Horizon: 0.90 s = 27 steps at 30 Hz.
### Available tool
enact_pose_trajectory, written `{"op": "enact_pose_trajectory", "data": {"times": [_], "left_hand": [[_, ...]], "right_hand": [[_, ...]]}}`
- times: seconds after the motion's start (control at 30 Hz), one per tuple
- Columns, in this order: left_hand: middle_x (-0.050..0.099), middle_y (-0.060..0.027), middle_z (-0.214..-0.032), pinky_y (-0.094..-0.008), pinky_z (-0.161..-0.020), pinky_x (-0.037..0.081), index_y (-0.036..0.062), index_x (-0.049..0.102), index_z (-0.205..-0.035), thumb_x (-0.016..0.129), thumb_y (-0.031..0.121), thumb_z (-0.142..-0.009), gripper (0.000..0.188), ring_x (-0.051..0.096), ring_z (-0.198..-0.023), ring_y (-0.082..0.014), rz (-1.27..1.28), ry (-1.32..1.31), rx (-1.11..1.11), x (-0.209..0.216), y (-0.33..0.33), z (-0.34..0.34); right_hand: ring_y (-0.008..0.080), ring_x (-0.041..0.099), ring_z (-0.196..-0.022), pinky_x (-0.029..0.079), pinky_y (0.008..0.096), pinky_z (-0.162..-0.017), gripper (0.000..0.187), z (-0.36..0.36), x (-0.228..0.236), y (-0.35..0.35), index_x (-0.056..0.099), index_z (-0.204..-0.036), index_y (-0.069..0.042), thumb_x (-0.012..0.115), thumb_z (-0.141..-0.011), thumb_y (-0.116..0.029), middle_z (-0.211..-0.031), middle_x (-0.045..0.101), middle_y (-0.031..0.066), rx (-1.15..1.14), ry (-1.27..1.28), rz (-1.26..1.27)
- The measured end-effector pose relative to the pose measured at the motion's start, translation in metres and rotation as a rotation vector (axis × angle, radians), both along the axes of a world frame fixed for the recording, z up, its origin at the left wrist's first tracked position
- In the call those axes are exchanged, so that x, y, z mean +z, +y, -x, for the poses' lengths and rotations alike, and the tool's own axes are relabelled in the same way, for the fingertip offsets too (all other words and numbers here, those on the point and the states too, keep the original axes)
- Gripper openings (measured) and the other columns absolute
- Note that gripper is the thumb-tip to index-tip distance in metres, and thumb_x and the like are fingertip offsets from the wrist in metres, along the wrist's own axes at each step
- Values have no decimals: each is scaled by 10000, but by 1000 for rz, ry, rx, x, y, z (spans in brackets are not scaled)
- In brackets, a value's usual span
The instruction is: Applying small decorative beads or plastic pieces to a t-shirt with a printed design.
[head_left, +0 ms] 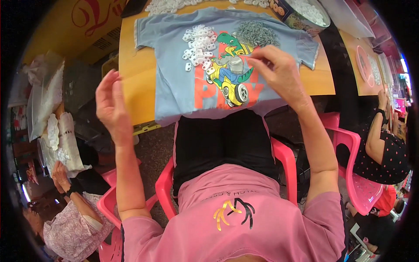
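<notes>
A light blue T-shirt (174, 83) with a printed dinosaur riding a yellow vehicle is spread over the table and hangs at its near edge. On its chest lie a heap of small white plastic pieces with holes (200, 41) and, to the right, a pile of small grey metal screws (257, 34). My left hand (111, 102) is raised left of the shirt, its fingers extended and nothing visible in them. Just below the screw pile, my right hand (279, 72) hovers with thumb and fingertips drawn together; anything between them is too small to make out.
More white pieces (170, 6) lie along the wooden table's far edge. A round tin (305, 15) full of white pieces stands at the far right. Pink plastic chairs (349, 144) flank me. People work on both sides; one's hand (60, 174) is at the left.
</notes>
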<state>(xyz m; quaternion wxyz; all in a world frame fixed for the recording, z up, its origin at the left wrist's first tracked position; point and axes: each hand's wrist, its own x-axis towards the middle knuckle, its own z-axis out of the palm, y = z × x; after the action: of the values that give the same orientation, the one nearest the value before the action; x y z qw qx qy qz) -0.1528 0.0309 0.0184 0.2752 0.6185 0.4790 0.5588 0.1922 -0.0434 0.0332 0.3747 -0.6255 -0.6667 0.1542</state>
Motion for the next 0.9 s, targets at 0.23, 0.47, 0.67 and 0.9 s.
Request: {"op": "enact_pose_trajectory", "data": {"times": [0.23,0.47,0.67,0.9], "left_hand": [[629,-71,-1083,-261,-826,518,-4,563,-1202,510,33,-977,234,620,-949,-133,169,-403,-445,9,-39,-102],[622,-66,-1032,-198,-597,529,10,563,-1156,499,53,-986,187,620,-878,-105,320,-597,-436,-7,-44,-122],[644,-90,-1045,-265,-848,506,-3,556,-1182,511,48,-982,211,622,-919,-139,413,-678,-444,-14,-42,-117],[626,-67,-1027,-220,-700,522,6,566,-1154,510,56,-984,185,614,-849,-100,344,-618,-445,-18,-42,-119]], "right_hand": [[231,601,-671,465,334,-585,133,53,-10,24,673,-889,-35,703,-836,-153,-792,611,92,177,-159,-149],[286,625,-755,480,393,-621,148,70,-6,19,666,-880,-69,705,-809,-193,-822,600,89,104,-404,-191],[294,624,-757,482,399,-621,124,68,-7,19,659,-848,-62,706,-789,-161,-815,592,88,154,-384,-212],[310,630,-763,501,405,-637,88,67,-4,28,644,-825,-50,662,-797,-131,-754,592,108,187,-511,-103]]}}
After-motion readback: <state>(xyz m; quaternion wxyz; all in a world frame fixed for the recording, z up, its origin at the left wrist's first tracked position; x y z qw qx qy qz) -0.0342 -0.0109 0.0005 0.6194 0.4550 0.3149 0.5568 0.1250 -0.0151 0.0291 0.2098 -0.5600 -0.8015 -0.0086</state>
